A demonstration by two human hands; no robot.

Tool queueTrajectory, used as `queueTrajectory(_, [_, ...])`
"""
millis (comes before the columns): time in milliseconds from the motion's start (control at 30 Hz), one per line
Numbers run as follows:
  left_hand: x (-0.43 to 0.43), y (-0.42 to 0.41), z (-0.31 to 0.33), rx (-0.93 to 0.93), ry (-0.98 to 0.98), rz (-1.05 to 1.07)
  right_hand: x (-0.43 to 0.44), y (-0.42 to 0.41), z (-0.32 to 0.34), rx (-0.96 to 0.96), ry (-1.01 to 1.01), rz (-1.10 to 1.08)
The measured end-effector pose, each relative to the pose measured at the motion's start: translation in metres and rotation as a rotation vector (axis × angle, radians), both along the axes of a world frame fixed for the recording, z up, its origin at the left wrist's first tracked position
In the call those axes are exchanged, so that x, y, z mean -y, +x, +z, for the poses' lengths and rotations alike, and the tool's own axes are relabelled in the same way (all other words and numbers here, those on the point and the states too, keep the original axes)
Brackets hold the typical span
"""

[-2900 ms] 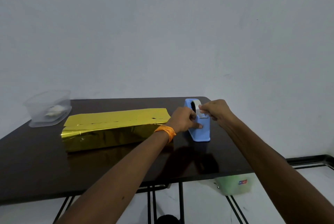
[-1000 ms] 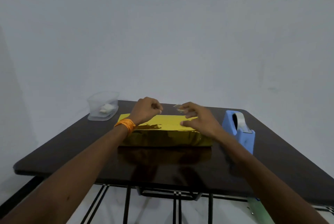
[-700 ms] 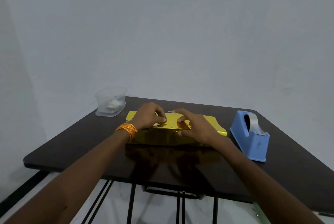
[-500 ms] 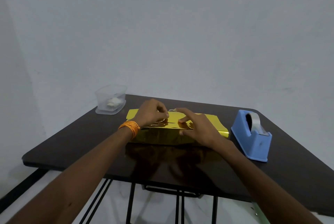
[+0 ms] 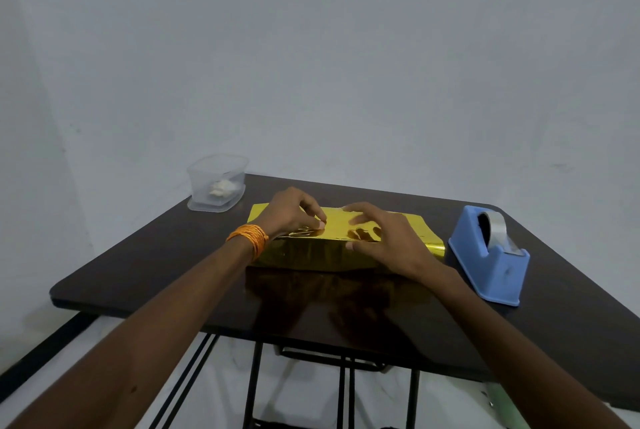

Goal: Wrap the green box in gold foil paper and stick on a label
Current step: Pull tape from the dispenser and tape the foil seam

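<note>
The box wrapped in gold foil paper (image 5: 311, 252) lies lengthwise in the middle of the dark table (image 5: 173, 266); none of its green shows. My left hand (image 5: 291, 212), with an orange band at the wrist, rests on the left half of its top, fingertips pinched down on the foil seam. My right hand (image 5: 384, 241) lies spread over the right half, fingers flat on the foil and thumb on the front edge. A small piece of clear tape seems to lie under the fingertips; I cannot make it out clearly.
A blue tape dispenser (image 5: 491, 255) stands on the table to the right of the box. A clear plastic container (image 5: 218, 182) with something white inside sits at the back left corner. A plain wall stands behind the table.
Both hands left the tape dispenser and came onto the top of the wrapped box. In the last half second they settled lower, pressing on the foil seam.
</note>
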State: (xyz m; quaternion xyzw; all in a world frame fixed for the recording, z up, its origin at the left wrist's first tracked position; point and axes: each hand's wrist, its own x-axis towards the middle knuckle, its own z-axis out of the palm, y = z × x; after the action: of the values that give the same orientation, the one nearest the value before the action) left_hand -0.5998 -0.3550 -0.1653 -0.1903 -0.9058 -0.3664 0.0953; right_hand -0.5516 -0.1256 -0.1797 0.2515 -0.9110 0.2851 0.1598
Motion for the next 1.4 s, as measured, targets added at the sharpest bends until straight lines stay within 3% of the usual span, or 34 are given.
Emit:
queueTrajectory(100, [0.001, -0.001, -0.001, 0.013, 0.004, -0.002, -0.001, 0.000, 0.017, -0.024, -0.280, 0.019])
queueTrajectory(200, [0.002, -0.002, -0.002, 0.015, 0.010, -0.004, -0.001, -0.006, 0.040, 0.038, -0.349, 0.024])
queueTrajectory(367, [0.002, -0.001, -0.002, 0.019, 0.007, -0.004, 0.003, -0.026, 0.066, 0.300, -0.066, 0.121])
queueTrajectory(533, [0.002, -0.003, -0.002, 0.024, -0.001, -0.009, 0.015, -0.041, 0.078, 0.485, 0.089, 0.132])
queueTrajectory(1400, [0.005, -0.007, -0.004, 0.049, 0.016, -0.038, 0.037, -0.065, 0.051, 0.501, 0.219, 0.038])
